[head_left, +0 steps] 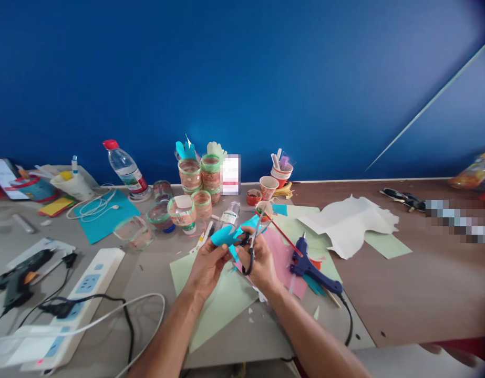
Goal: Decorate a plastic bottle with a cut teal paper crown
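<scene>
My left hand (213,261) pinches a cut piece of bright blue paper (223,236) in front of me. Close beside it, my right hand (261,261) has black-handled scissors (249,256) around its fingers, with the blades pointing up and away to the right. Some of the blue paper lies behind the right fingers, so I cannot tell whether that hand touches it too. Under both hands are a pale green sheet (210,299) and a pink sheet (284,252). A dark blue glue gun (311,266) lies just right of the right hand.
Several cut bottle cups (189,176) stand behind the hands, near a red-capped water bottle (126,168). A white power strip (82,299) with cables and a black glue gun (21,275) lie at left. Crumpled white paper (348,223) rests at right, below the blue wall (242,79).
</scene>
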Demonstrator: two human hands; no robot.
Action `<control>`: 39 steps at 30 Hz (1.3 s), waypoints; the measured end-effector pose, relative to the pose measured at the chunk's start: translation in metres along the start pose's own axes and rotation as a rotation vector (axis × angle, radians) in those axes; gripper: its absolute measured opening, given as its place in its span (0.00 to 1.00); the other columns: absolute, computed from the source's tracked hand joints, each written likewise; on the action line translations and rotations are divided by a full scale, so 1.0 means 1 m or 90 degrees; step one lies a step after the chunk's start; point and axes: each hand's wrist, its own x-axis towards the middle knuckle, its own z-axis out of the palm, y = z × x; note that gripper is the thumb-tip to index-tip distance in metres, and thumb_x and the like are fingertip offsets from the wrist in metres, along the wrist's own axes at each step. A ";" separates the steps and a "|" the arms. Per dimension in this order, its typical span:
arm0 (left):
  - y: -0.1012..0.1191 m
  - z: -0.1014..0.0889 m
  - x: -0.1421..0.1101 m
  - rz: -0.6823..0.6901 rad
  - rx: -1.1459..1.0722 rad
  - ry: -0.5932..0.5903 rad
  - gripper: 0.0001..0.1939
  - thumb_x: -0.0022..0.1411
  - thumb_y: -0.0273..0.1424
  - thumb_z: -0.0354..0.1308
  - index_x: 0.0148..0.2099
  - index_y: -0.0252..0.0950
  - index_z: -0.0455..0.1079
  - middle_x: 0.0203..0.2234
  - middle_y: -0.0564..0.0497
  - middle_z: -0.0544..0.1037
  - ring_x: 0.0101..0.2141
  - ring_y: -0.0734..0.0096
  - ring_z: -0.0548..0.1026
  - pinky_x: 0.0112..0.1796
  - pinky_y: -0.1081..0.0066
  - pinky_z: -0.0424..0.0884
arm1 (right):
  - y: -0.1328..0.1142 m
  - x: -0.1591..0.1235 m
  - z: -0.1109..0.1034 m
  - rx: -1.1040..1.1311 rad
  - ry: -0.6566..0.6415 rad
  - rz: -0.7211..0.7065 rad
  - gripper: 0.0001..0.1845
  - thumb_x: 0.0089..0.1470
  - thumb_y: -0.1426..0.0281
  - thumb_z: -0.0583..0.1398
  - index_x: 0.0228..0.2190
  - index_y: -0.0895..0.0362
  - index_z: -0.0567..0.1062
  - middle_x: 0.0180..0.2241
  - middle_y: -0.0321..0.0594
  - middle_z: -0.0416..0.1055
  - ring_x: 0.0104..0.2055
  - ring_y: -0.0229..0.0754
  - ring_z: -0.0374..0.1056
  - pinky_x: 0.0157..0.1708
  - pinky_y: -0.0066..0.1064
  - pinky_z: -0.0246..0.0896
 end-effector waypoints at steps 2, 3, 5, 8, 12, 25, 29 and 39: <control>-0.001 0.001 -0.002 -0.023 0.017 -0.031 0.18 0.44 0.29 0.71 0.41 0.35 0.77 0.33 0.48 0.80 0.27 0.77 0.71 0.31 0.74 0.68 | -0.001 0.001 0.000 -0.016 0.028 -0.009 0.22 0.46 0.68 0.63 0.44 0.53 0.65 0.31 0.34 0.67 0.27 0.36 0.64 0.27 0.28 0.62; -0.002 0.001 -0.003 -0.032 0.027 -0.041 0.19 0.45 0.29 0.71 0.42 0.35 0.77 0.35 0.47 0.80 0.29 0.74 0.73 0.32 0.73 0.69 | -0.001 0.001 -0.001 -0.026 0.036 -0.011 0.21 0.46 0.68 0.62 0.44 0.53 0.65 0.31 0.34 0.67 0.26 0.36 0.64 0.26 0.28 0.62; -0.004 0.001 -0.004 -0.042 0.043 -0.053 0.18 0.46 0.29 0.70 0.43 0.36 0.77 0.35 0.47 0.80 0.31 0.72 0.73 0.33 0.72 0.68 | -0.003 0.002 -0.002 -0.043 0.044 -0.010 0.20 0.46 0.69 0.61 0.43 0.53 0.66 0.30 0.33 0.67 0.25 0.36 0.63 0.24 0.28 0.61; -0.004 -0.002 -0.004 -0.046 0.051 -0.064 0.14 0.46 0.30 0.70 0.38 0.35 0.76 0.31 0.49 0.78 0.29 0.74 0.71 0.32 0.72 0.67 | -0.005 0.003 -0.004 -0.068 0.054 -0.012 0.18 0.45 0.69 0.61 0.40 0.53 0.66 0.27 0.31 0.66 0.25 0.35 0.63 0.24 0.28 0.61; 0.000 -0.009 -0.002 -0.008 0.038 -0.046 0.12 0.47 0.36 0.70 0.31 0.35 0.73 0.25 0.52 0.74 0.26 0.75 0.69 0.30 0.72 0.66 | -0.009 0.004 -0.005 -0.069 0.027 0.003 0.16 0.45 0.68 0.60 0.39 0.53 0.66 0.24 0.30 0.64 0.24 0.35 0.62 0.24 0.27 0.61; 0.008 -0.007 -0.004 -0.013 0.152 -0.051 0.14 0.45 0.35 0.71 0.30 0.34 0.72 0.23 0.53 0.73 0.25 0.76 0.68 0.28 0.74 0.64 | -0.010 0.004 -0.006 -0.102 0.021 -0.003 0.14 0.47 0.67 0.62 0.37 0.53 0.66 0.23 0.30 0.63 0.23 0.36 0.61 0.24 0.29 0.59; 0.006 -0.006 -0.003 0.007 0.184 -0.034 0.15 0.42 0.35 0.72 0.29 0.33 0.72 0.21 0.54 0.72 0.23 0.77 0.68 0.26 0.75 0.65 | -0.012 0.004 -0.006 -0.089 0.024 0.003 0.15 0.47 0.66 0.63 0.37 0.54 0.67 0.24 0.31 0.64 0.24 0.36 0.61 0.24 0.29 0.60; 0.009 -0.006 0.000 0.059 0.040 0.053 0.13 0.44 0.31 0.71 0.32 0.36 0.73 0.25 0.56 0.77 0.26 0.76 0.74 0.33 0.73 0.72 | 0.000 -0.002 0.000 -0.053 -0.093 0.066 0.22 0.45 0.62 0.68 0.39 0.55 0.68 0.24 0.31 0.66 0.24 0.35 0.62 0.24 0.27 0.57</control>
